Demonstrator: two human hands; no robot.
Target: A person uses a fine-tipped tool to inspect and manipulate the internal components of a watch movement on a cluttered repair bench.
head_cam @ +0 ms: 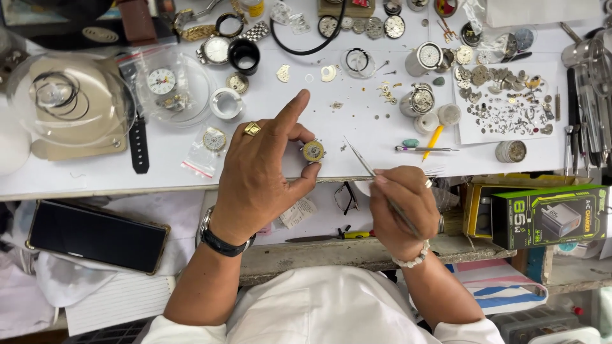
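White bench (191,162): left hand (258,172) pinches watch movement (313,151); right hand (401,210) tweezers (370,169) beside.

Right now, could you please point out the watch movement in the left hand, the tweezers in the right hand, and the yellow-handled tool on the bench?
watch movement (313,151): head view, centre of its round face.
tweezers (360,157): head view, mid-shaft near the tips.
yellow-handled tool (433,141): head view, middle of the yellow handle.

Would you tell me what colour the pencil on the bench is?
The pencil is yellow, seen best in the head view.
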